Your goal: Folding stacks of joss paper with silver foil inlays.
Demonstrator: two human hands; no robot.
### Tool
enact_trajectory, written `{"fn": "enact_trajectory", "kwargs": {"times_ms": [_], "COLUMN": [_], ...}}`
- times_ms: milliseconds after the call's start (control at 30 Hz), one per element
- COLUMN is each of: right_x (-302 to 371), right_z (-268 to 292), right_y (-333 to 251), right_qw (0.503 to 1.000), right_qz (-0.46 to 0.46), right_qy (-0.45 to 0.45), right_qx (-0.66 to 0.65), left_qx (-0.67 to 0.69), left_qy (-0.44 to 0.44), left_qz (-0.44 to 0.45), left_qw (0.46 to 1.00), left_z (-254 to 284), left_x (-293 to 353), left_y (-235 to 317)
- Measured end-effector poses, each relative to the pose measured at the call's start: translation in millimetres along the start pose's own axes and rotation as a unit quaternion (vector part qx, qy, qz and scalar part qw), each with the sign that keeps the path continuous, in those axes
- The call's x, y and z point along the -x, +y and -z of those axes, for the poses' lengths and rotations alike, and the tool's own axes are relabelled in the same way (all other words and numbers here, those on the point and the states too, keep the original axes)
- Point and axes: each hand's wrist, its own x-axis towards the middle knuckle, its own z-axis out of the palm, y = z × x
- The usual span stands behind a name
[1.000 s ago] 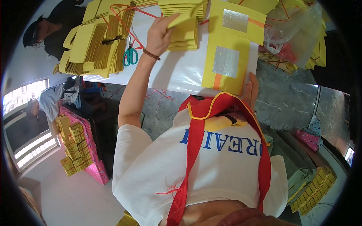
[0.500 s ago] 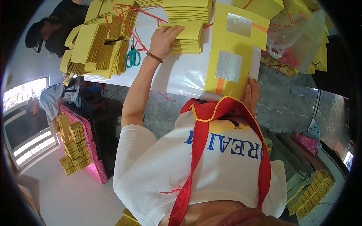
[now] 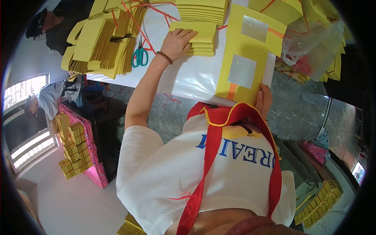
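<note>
My left hand lies on a small pile of folded yellow papers, its fingers stretched flat over the near left part. At the table's near right, my right hand touches the edge of a yellow paper sheet with its fingers extended. That sheet bears a silver foil square and an orange strip. Another such foil-marked sheet overlaps its far end. Teal-handled scissors rest left of my left wrist, beside red plastic ties.
Thick bundles of folded yellow paper stand at the table's left, with another pile at the far side. A clear plastic bag bulges at the right. Two people, one in dark clothing and one in white, are at the left.
The view has shifted slightly, so the table's things sit a little lower and further right. Both hands keep their places on the paper.
</note>
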Motion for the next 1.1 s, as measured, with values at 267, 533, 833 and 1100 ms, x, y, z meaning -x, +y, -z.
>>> {"fn": "enact_trajectory", "kwargs": {"times_ms": [267, 533, 833, 1100], "right_x": [-3, -4, 2, 3], "right_z": [-4, -7, -3, -7], "right_y": [2, 12, 12, 8], "right_qw": [1.0, 0.999, 0.998, 0.996], "right_qz": [0.014, 0.038, 0.058, 0.058], "right_qy": [0.0, 0.001, 0.011, 0.045], "right_qx": [-0.003, 0.022, 0.035, 0.044], "left_qx": [0.014, 0.0, -0.004, 0.129], "left_qy": [0.071, 0.093, 0.094, 0.12], "left_qz": [0.052, 0.042, 0.041, -0.031], "left_qw": [0.996, 0.995, 0.995, 0.984], "left_z": [-33, -36, -3, -1], "left_x": [17, 10, 5, 9], "left_y": [9, 8, 17, 98]}}
